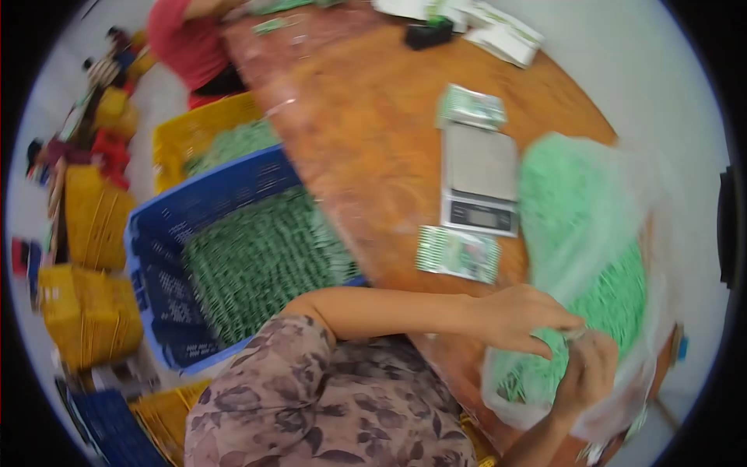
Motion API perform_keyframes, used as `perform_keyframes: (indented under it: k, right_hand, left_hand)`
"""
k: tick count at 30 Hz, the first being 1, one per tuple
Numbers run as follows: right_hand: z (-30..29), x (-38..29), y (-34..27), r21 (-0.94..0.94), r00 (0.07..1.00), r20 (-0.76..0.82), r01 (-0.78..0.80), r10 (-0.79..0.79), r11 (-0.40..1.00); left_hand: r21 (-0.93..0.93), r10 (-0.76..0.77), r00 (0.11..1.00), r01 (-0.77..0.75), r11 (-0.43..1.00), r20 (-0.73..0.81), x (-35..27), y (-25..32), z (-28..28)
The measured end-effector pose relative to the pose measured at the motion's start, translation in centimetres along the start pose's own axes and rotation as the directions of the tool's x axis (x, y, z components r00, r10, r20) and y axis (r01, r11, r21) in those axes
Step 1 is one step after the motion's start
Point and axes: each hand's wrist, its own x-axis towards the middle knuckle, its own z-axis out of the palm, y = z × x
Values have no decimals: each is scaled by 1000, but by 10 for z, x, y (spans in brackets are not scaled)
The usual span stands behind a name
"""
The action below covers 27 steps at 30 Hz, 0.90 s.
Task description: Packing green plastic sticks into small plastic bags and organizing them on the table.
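Note:
My left hand (pixel 522 320) reaches across to meet my right hand (pixel 589 366) over the open end of a clear plastic bag (pixel 560 262). My fingertips come together around something small and pale, too blurred to identify; which hand grips it is unclear. Inside the bag are many thin light-green strips (pixel 618 298). To the left of the bag lies a digital kitchen scale (pixel 481 169) with a bare weighing plate. A green-and-white striped packet (pixel 458 254) is just below the scale, and another packet (pixel 471 108) sits at its far end.
Beside the wooden table (pixel 373 117) stands a blue plastic crate (pixel 160 245) packed with rows of green packets (pixel 262 262). Behind it is a yellow crate (pixel 175 140) with more. A co-worker's red sleeve (pixel 175 41) shows beyond. A black holder (pixel 429 34) and white packages (pixel 508 35) lie far off.

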Motion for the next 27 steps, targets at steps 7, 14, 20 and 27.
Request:
perform_keyframes:
  k: [7, 14, 20, 27]
  right_hand:
    - [53, 12, -20, 135, 944, 98, 301, -315, 944]
    - [94, 20, -47, 56, 854, 517, 30, -54, 998]
    - [50, -52, 19, -158, 898, 387, -159, 209, 975]
    - [-97, -105, 193, -636, 891, -157, -420, 425, 647]
  left_hand:
    - [713, -71, 919, 349, 608, -389, -146, 48, -182]
    - [517, -41, 535, 831, 203, -844, -355, -142, -305]
    - [312, -346, 714, 617, 723, -609, -246, -150, -164]
    - [219, -452, 594, 734, 642, -666, -293, -150, -190]
